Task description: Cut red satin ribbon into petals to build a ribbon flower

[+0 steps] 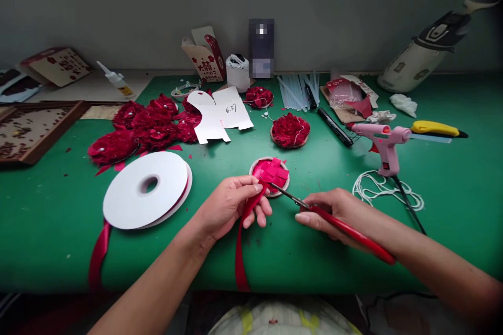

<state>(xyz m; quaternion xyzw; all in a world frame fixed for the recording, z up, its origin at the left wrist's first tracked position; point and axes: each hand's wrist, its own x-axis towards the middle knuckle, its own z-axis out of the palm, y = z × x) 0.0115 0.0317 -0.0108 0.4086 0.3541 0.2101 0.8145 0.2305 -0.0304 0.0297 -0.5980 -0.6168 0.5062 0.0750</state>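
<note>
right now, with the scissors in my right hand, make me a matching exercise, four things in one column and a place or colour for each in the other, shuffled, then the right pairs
Column one
1. scissors
2. spool
3. glue gun
4. red ribbon

Column two
A. pink, towards the right side of the green table
B. pinched in the fingers of the left hand
C. red-handled, held in the right hand
D. white-sided, lying on the table to the left of the left hand

Right pairs: 1-C, 2-D, 3-A, 4-B
</note>
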